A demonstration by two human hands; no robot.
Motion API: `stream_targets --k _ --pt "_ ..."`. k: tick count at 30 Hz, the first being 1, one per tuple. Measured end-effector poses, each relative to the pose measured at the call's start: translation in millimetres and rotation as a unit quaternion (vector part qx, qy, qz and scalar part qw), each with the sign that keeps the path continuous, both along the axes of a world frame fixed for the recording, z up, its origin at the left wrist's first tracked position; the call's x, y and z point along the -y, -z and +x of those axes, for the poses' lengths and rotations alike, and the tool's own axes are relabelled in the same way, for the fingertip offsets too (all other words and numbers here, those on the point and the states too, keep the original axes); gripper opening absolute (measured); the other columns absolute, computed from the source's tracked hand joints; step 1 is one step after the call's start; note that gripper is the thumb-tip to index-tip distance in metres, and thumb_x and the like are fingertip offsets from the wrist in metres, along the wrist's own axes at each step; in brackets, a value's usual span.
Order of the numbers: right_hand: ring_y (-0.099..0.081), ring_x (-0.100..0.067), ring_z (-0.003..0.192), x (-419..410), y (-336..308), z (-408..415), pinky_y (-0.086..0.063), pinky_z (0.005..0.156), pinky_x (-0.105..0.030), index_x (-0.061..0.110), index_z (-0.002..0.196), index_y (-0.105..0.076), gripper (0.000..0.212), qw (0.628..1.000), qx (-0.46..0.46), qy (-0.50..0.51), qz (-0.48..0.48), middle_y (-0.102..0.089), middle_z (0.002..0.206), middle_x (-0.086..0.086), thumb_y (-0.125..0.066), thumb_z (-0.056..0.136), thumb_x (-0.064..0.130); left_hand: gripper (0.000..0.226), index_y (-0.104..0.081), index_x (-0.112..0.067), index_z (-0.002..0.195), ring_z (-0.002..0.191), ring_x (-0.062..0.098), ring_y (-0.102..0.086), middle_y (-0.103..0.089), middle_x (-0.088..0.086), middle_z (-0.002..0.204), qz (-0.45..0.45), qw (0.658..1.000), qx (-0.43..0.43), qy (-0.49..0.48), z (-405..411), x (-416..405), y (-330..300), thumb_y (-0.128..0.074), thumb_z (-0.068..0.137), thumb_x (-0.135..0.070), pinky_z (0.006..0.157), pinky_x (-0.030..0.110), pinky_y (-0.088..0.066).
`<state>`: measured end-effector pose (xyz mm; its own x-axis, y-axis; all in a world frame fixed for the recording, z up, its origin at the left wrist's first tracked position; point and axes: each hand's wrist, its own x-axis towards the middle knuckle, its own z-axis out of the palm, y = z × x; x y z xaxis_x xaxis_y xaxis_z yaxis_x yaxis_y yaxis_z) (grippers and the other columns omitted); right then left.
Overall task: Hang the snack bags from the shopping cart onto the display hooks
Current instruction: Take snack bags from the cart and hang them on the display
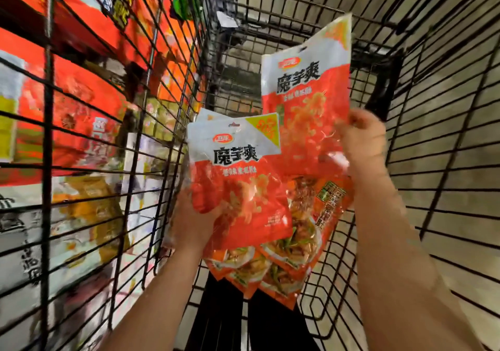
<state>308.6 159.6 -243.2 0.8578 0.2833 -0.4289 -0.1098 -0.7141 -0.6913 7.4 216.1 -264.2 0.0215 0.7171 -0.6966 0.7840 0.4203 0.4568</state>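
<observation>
Over the black wire shopping cart (pixel 422 85), I see my left hand (pixel 194 223) clenched on a stack of red-and-white snack bags (pixel 238 177), the grip closing from below at the stack's lower left edge; how many bags are in that stack I cannot tell, though a second white header peeks out behind the front one. My right hand (pixel 362 139) pinches a single raised bag (pixel 305 99) by its right edge, holding it upright and tilted slightly, its top corner near the cart's far rim. The raised bag overlaps the stack's upper right corner.

Beneath both, a fan of orange bags (pixel 292 253) printed with a plated dish lies low in the cart, its lower edges reaching the basket's near end. To the right of my right forearm the basket is open wire down to the pale floor seen through the mesh, the widest room in view.

At left, the cart's side grid (pixel 48 161) stands between me and shelves of red and yellow packets (pixel 81 101), smeared by motion and unreadable. My right fingers are blurred too. Both forearms are cut off by the lower frame edge.
</observation>
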Motion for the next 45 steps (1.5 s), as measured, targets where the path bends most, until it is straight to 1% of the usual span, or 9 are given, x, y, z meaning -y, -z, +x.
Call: stream_targets --k 5,11,15,19,23,27,33,42,45 --pt "-0.059 -0.02 0.094 1.4 -69.5 -9.6 -0.047 0.087 -0.031 0.023 0.107 -0.068 0.024 0.98 0.117 -0.164 -0.013 -0.065 0.101 0.002 -0.052 0.09 0.017 0.077 -0.051 -0.027 0.125 0.104 0.013 -0.061 -0.065 -0.008 0.116 -0.003 1.0 0.015 -0.012 5.6 -0.8 0.2 -0.088 0.059 -0.039 0.096 0.031 -0.044" --pt "-0.062 -0.02 0.089 31.2 -81.9 -61.2 -0.052 0.083 -0.036 0.031 0.089 -0.066 0.023 0.982 -0.078 -0.023 0.171 -0.066 0.092 0.003 -0.057 0.089 0.01 0.009 -0.059 -0.021 0.091 0.09 0.022 -0.059 -0.066 0.017 0.105 -0.026 0.994 0.063 -0.082 6.5 -5.5 4.9 -0.053 0.097 -0.019 0.086 0.037 -0.048" --pt "-0.062 -0.023 0.085 63.2 -8.0 -107.7 -0.05 0.078 -0.036 0.015 0.109 -0.067 0.023 0.98 -0.16 -0.117 -0.029 -0.068 0.094 -0.006 -0.06 0.088 0.01 0.043 -0.053 -0.013 0.131 0.122 0.029 -0.053 -0.055 0.011 0.134 -0.063 0.99 0.051 -0.119 -5.6 -8.3 3.9 -0.035 0.102 -0.039 0.104 0.041 -0.041" --pt "-0.057 -0.036 0.115 72.3 25.3 -135.7 -0.042 0.097 -0.039 0.01 0.134 -0.05 0.04 0.967 -0.148 -0.123 -0.166 -0.061 0.124 -0.018 -0.053 0.094 0.015 0.047 -0.058 -0.01 0.127 0.112 0.028 -0.058 -0.062 0.013 0.124 -0.033 0.996 0.054 -0.063 -3.5 -7.9 2.5 -0.046 0.095 -0.044 0.099 0.038 -0.044" --pt "-0.051 -0.03 0.124 61.4 19.3 -128.4 -0.039 0.106 -0.037 0.014 0.137 -0.045 0.064 0.973 -0.199 -0.047 -0.106 -0.055 0.135 -0.01 -0.068 0.085 0.042 0.052 -0.059 -0.016 0.123 0.112 0.032 -0.059 -0.063 0.012 0.121 -0.019 0.999 0.019 -0.018 -3.3 -3.6 4.4 -0.043 0.092 -0.054 0.099 0.044 -0.044" --pt "-0.053 -0.03 0.122 50.2 18.2 -124.6 -0.042 0.102 -0.034 0.01 0.138 -0.041 0.084 0.969 -0.227 -0.028 -0.098 -0.056 0.132 -0.01 -0.083 0.071 0.035 0.082 -0.056 -0.027 0.124 0.105 0.029 -0.064 -0.067 0.004 0.116 -0.05 0.996 0.047 -0.052 -3.9 4.3 7.6 -0.056 0.064 -0.082 0.096 0.053 -0.048" --pt "-0.055 -0.027 0.12 45.2 29.7 -119.4 -0.044 0.104 -0.047 0.012 0.14 -0.037 0.09 0.968 -0.237 -0.056 -0.054 -0.056 0.132 -0.008 -0.087 0.066 0.018 0.068 -0.05 -0.017 0.128 0.103 0.023 -0.065 -0.066 0.007 0.118 -0.07 0.982 0.153 -0.09 3.5 4.3 0.4 -0.083 0.068 -0.006 0.09 0.046 -0.053" --pt "-0.053 -0.026 0.121 47.5 30.0 -115.5 -0.043 0.102 -0.053 0.027 0.138 -0.037 0.092 0.964 -0.246 -0.1 -0.027 -0.055 0.132 -0.001 -0.086 0.061 0.042 0.113 -0.039 -0.042 0.137 0.112 0.018 -0.063 -0.064 -0.008 0.124 -0.124 0.97 0.202 -0.049 18.4 -3.1 -12.9 -0.093 0.038 -0.052 0.094 0.052 -0.05" --pt "-0.054 -0.025 0.121 47.5 29.3 -113.4 -0.044 0.102 -0.052 0.027 0.138 -0.038 0.091 0.96 -0.265 -0.086 0.001 -0.055 0.132 0.0 -0.087 0.062 0.036 0.099 -0.033 -0.064 0.127 0.112 0.013 -0.06 -0.06 -0.022 0.117 -0.098 0.975 0.201 -0.017 21.9 0.4 -17.1 -0.092 0.055 -0.03 0.097 0.047 -0.048"
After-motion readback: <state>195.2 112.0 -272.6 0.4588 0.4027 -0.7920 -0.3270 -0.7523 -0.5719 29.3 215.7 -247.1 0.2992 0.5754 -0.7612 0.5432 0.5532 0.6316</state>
